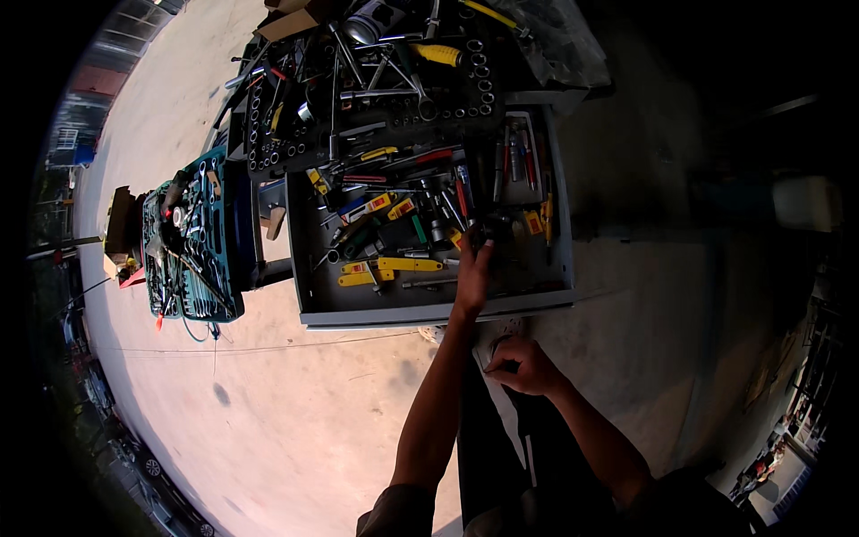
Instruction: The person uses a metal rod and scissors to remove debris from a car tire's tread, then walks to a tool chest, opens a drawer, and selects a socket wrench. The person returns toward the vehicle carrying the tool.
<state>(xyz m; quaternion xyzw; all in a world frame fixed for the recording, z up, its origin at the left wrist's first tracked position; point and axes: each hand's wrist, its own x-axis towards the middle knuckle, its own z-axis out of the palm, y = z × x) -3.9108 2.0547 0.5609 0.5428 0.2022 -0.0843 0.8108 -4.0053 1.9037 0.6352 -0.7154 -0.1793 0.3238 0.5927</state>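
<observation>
My left hand (475, 273) reaches over the front edge of an open grey drawer (403, 317). Its fingers close around something dark among the tools, too shadowed to name. Beside it lie a red-handled tool (463, 197), yellow-and-red packages (402, 208) and yellow strip-shaped pieces (410, 264). Several more hand tools, some like screwdrivers (530, 170), fill the drawer's right side. In front of the drawer, above my legs, my right hand (530, 366) is curled with thumb and forefinger together. Whatever it may hold is too small to make out.
Above the drawer, a black socket tray (488, 112) is heaped with wrenches and a yellow-handled tool (437, 55). A teal tool case (231, 295) stands open at the left. Clear plastic sheeting (559, 45) hangs at the top right. Pale concrete floor (295, 412) lies below.
</observation>
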